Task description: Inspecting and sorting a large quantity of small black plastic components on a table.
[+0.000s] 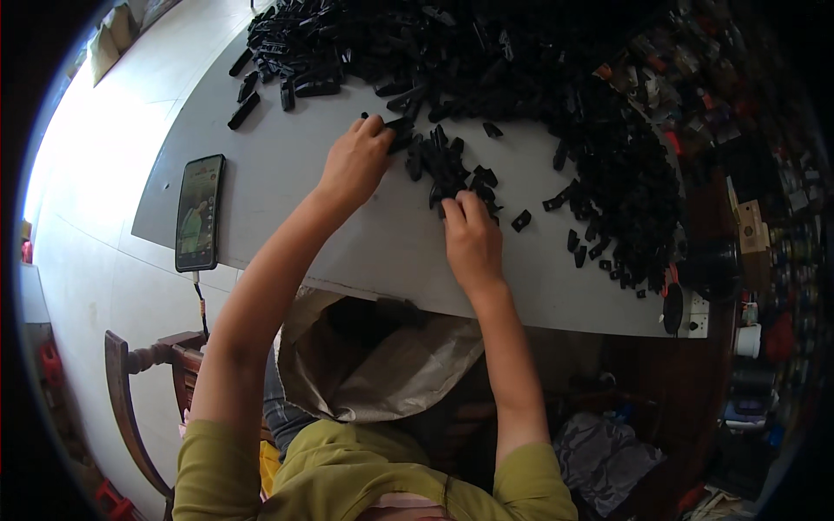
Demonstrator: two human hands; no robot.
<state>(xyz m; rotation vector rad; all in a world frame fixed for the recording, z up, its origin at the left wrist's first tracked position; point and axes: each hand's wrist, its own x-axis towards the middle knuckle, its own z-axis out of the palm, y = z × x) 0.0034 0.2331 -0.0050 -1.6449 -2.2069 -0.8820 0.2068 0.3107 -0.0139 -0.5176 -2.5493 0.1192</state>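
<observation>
My left hand [354, 163] reaches over the grey table with its fingers curled on a long black plastic piece [400, 135], at the near edge of a big heap of similar black pieces [373, 39]. My right hand [473, 247] is lower and to the right, its fingertips closed at a small cluster of black plastic pieces [446, 165]. What those fingertips hold, if anything, is hidden among the dark parts. A single small black piece [521, 220] lies just right of my right hand.
A second heap of smaller black pieces [625, 200] covers the table's right side. A phone [199, 213] with a cable lies at the left edge. An open woven sack [382, 373] hangs below the front edge. A wooden chair [130, 408] stands at lower left.
</observation>
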